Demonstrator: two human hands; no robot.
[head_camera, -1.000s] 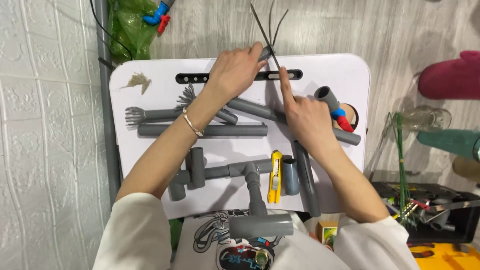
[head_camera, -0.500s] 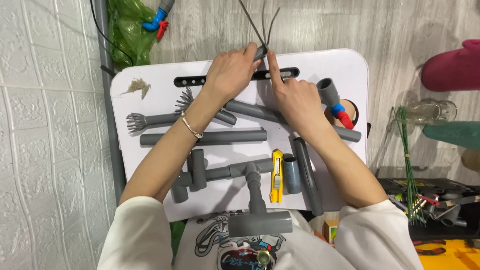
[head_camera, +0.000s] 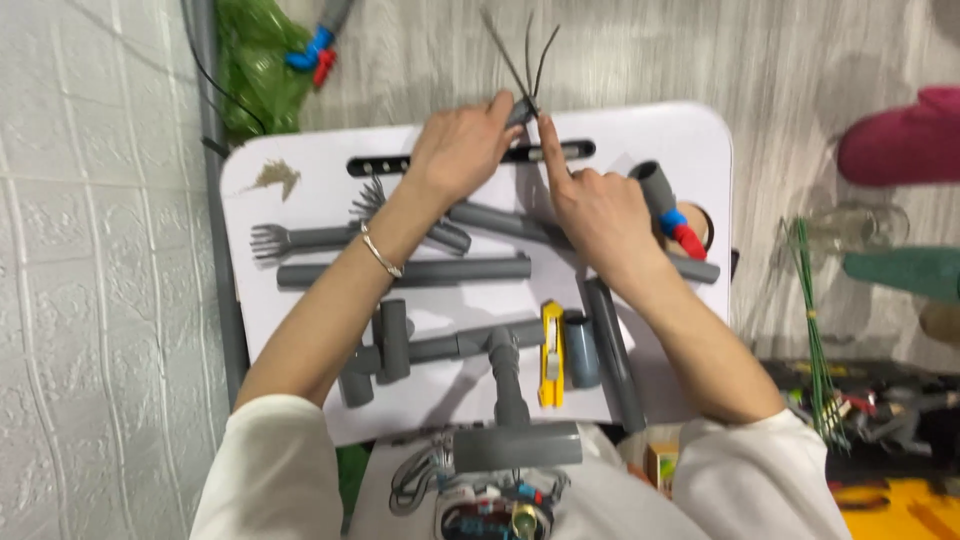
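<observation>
Across the white board (head_camera: 300, 300), spread out: grey pipes and fittings. Nearest the left edge, a fork-tipped pipe (head_camera: 300, 239), prongs splayed. Just below it, a long straight pipe (head_camera: 405, 271), lying crosswise under the left forearm. Lower down, a jointed pipe assembly (head_camera: 450, 350), with a T-piece (head_camera: 512, 435) hanging over the near edge. Beside that, a yellow cutter (head_camera: 551, 354), a short sleeve (head_camera: 581, 350) and an upright-lying pipe (head_camera: 615, 360), side by side. Toward the right edge, an elbow pipe (head_camera: 655, 187) with blue and red tape (head_camera: 681, 232). Along the far edge, a dark slot handle (head_camera: 380, 165), partly covered by both hands. Off the board, on the floor: a green bag (head_camera: 255, 60) at far left, green wires (head_camera: 812, 320) and a pink slipper (head_camera: 900, 135) at right.

At the far edge, between both hands: a thin grey piece with three wire prongs (head_camera: 520, 55), fanned out and pointing away. Base pinched by the left hand (head_camera: 465, 150), thumb and fingers closed round it. Right hand (head_camera: 590, 205) mostly curled, index finger stretched up and pressed against the same base.
</observation>
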